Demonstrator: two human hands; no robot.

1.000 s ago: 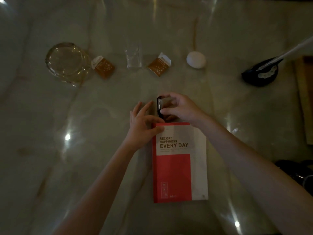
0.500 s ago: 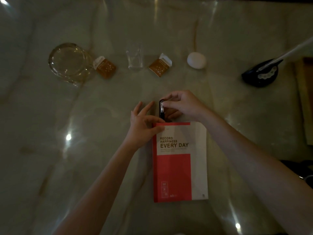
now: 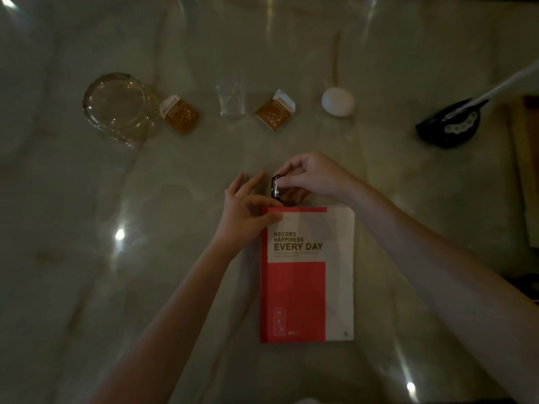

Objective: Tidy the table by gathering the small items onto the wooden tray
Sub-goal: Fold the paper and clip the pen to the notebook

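Your right hand pinches a small black clip-like object between thumb and fingertips, holding it upright just beyond the top edge of the red and white notebook that lies flat on the glossy marbled worktop. The object sits at the very tips of that grip, on its left side; what it is exactly is too dark to tell. Your left hand rests on the notebook's top left corner, thumb and a finger pressing the cover, the other fingers spread and holding nothing; its forefinger reaches just beside the black object.

Along the far side of the worktop lie, left to right, a round clear glass ashtray, an orange sachet touching it, a small clear glass, a second orange sachet, a white egg and a black dish with a white stick leaning in it. The wooden tray shows only as an edge at the far right, well apart from both hands.
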